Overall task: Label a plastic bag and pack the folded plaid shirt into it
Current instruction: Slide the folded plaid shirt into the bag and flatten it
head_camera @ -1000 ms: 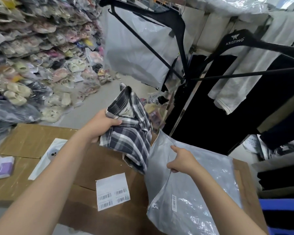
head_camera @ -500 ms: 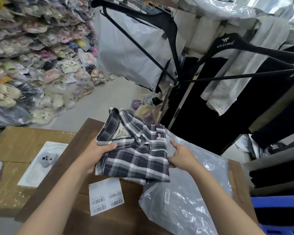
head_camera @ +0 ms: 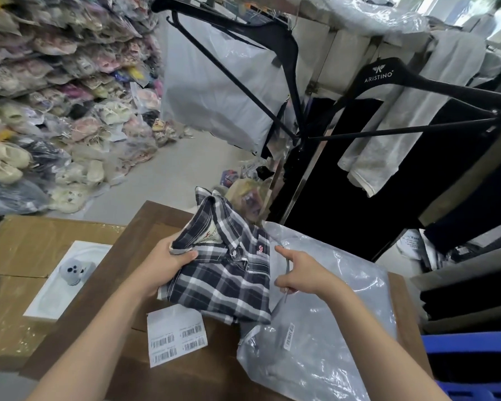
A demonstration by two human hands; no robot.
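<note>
Tabletop (head_camera: 156, 227): plaid shirt (head_camera: 223, 273) collar-away

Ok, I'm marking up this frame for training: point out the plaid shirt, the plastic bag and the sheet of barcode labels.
plaid shirt (head_camera: 223, 282): head view, on its folded front.
plastic bag (head_camera: 330, 342): head view, on its crinkled face.
sheet of barcode labels (head_camera: 175, 334): head view, on its middle.

Even, soft daylight is admitted from the blown-out upper right corner. Glare is seen on the plastic bag (head_camera: 330, 342). Edges are bent by wide-angle distortion and slightly blurred.
</note>
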